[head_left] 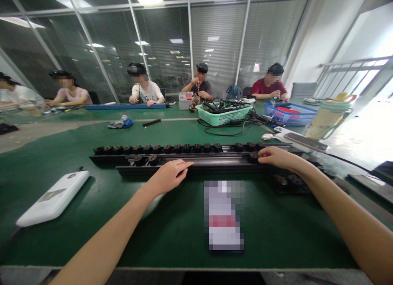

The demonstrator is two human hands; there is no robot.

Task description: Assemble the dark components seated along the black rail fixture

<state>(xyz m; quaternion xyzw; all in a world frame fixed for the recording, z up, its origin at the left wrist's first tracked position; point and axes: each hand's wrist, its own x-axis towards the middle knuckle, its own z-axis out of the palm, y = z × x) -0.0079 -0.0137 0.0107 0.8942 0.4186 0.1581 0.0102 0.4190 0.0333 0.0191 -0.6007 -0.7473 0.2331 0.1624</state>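
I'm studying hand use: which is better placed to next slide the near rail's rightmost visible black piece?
Probably the right hand: its fingertips are at that black piece. The left hand is farther left, by the rail.

Black rails (215,162): two. Round black modules (187,148): about sixteen visible on the rear rail (107,159), three on the front rail (135,171); loose pieces (281,180) at right, partly hidden, not countable. Plastic baskets (224,120): two (one green, one blue). Lidded bottle (326,120): one. White oblong device (66,193), left: one. Blue bar (125,107): one. Small box (184,100): one. People (146,89) across the counter (172,231): five.
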